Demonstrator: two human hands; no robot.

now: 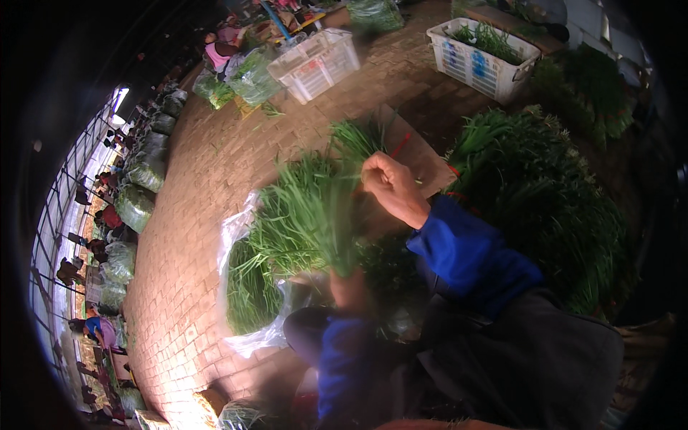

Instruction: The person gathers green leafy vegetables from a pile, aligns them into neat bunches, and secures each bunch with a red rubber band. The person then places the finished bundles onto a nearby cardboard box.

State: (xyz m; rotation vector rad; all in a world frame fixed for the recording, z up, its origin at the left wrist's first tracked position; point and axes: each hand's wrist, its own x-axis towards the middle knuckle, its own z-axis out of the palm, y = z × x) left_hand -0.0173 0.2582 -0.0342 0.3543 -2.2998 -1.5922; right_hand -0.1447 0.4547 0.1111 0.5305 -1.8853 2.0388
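My left hand [346,287], blurred by motion, grips the lower end of a bunch of long green leaves [336,231], perhaps garlic chives, which fan upward. Above and right of it is my right hand [395,188], its fingers curled beside the bunch; whether they pinch any leaves is unclear. Just beyond, more green leaves [357,137] lie on a brown board [424,164] with a red strip [401,145]. A clear plastic bag [234,231] holding green leaves [250,295] stands open at the left. Dark green bunches [537,199], some with red ties, are heaped on the right.
Two white plastic crates [317,67] [473,64] stand on the brick floor [199,188] at the top, the right one with greens inside. Filled plastic bags [134,207] line the far left. A person in pink [217,54] sits near bagged greens; other people are farther left.
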